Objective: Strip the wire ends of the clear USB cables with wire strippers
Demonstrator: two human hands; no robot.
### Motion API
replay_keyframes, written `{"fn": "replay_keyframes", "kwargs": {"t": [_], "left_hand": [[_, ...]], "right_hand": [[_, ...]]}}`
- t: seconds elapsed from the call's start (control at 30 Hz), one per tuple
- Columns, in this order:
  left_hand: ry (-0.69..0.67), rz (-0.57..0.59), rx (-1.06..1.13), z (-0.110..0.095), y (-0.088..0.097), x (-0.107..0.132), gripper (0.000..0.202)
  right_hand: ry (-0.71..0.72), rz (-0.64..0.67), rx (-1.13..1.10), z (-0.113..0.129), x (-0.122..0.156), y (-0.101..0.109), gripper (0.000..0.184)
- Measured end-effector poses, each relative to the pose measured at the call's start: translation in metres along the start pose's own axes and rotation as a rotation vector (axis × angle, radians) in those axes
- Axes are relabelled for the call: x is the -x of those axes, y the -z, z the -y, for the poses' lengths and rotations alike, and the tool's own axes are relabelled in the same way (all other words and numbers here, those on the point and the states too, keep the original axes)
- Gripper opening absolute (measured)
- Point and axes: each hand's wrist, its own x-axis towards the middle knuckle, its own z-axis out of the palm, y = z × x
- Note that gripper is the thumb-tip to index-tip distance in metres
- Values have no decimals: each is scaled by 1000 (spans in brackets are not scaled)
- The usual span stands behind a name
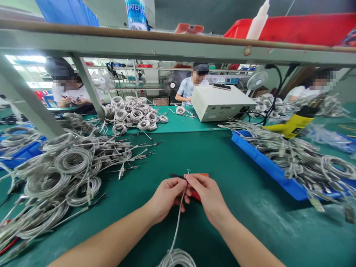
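Toward the table's [236, 233] near edge, the left hand [168, 198] and right hand [208, 198] are pinching a cable [178, 223] near its tip, its presumably light, flexible jacket [175, 235] probably offering safer hold than the fragile wires [188, 171].

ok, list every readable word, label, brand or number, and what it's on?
"WATER": on the blue cylindrical container on the overhead shelf.
Too small or blurred to read: the dark label on the yellow heat gun; the small markings on the pale box-shaped equipment unit.
No lettering legible on the hand-held cable.
No brand or number readable anywhere.
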Motion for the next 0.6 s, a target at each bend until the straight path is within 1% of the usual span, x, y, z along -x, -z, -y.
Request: {"fn": "replay_keyframes", "kwargs": {"t": [0.07, 0.17, 0.3, 0.47, 0.6], "left_hand": [[-6, -18, -6, 2, 4, 0, 35], [-1, -42, -48, 7, 6, 1, 37], [22, -42, -78, 9, 6, 5, 39], [75, -71, -19, 7, 4, 9, 39], [63, -115, -39, 6, 5, 7, 40]], "right_hand": [[23, 17, 58, -1, 0, -1, 33], [28, -19, 125, -5, 0, -1, 29], [36, -39, 178, -10, -3, 2, 27], [27, -162, 138, -17, -8, 6, 26], [20, -159, 97, -19, -7, 6, 26]]}}
